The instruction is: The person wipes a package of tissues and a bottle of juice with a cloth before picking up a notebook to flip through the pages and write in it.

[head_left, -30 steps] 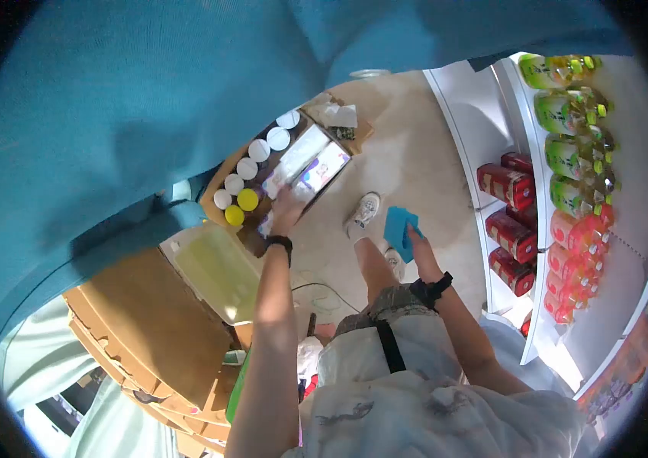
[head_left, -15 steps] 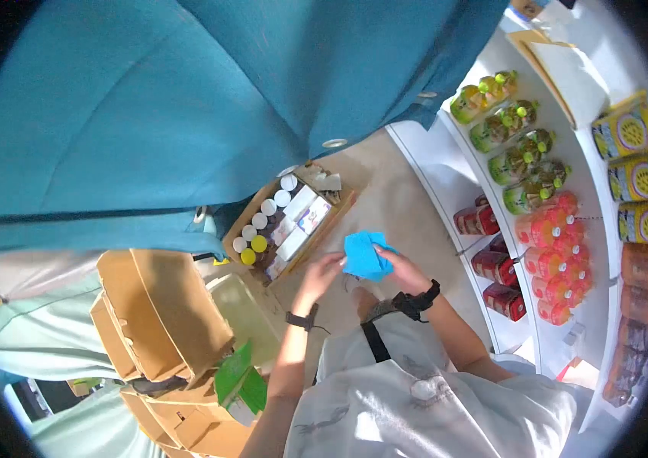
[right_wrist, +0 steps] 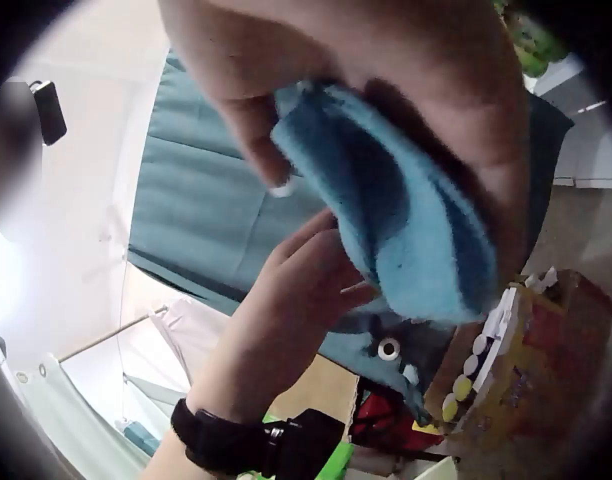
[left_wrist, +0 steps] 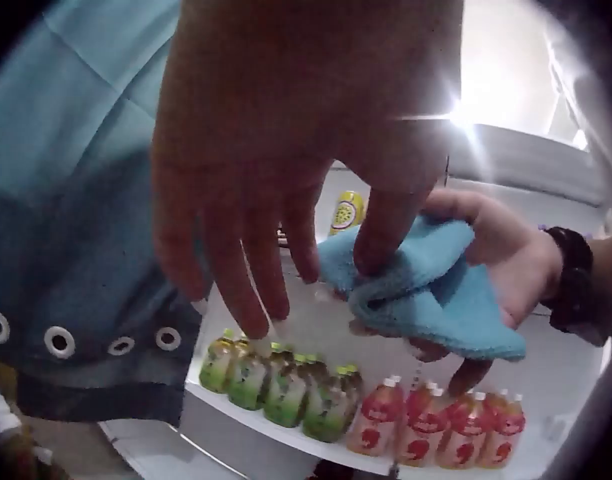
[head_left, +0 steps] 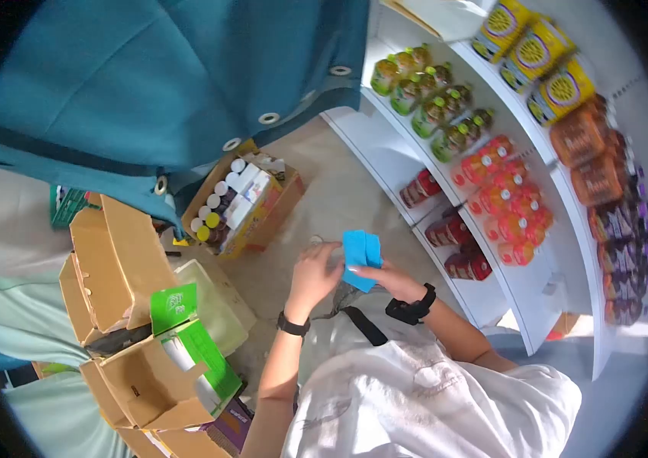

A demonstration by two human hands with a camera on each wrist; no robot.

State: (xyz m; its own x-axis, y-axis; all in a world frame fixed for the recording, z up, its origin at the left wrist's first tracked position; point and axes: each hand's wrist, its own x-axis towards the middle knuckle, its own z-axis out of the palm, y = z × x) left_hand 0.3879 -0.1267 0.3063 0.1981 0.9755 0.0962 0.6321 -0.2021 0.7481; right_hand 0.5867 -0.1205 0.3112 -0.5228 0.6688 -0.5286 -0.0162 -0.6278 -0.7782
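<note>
A folded blue cloth (head_left: 359, 253) is in my right hand (head_left: 394, 281), the thumb lying over its lower part in the head view. In the left wrist view, the cloth (left_wrist: 436, 290) shows soft, fuzzy layers folded over one another. My left hand (head_left: 313, 276) is at the cloth's left side, back of the hand upward. Its thumb (left_wrist: 382, 232) touches the cloth while the other fingers extend fairly straight beside it. From the right wrist, the cloth (right_wrist: 386, 210) hangs below the right palm, its folds partly covering the left fingertips.
Shelves (head_left: 518, 286) on the right hold green-labelled bottles (head_left: 446, 114), pink bottles (head_left: 503, 202), dark red packs (head_left: 446, 233) and yellow packs (head_left: 533, 57). An open carton (head_left: 251, 217) of white- and yellow-lidded containers stands on the floor. Cardboard boxes (head_left: 122, 267) are stacked left, below a blue-green curtain (head_left: 186, 69).
The left hand has left the carton of lidded containers and come to the cloth. The right hand has brought the cloth in front of the body; the head view has turned toward the shelves.
</note>
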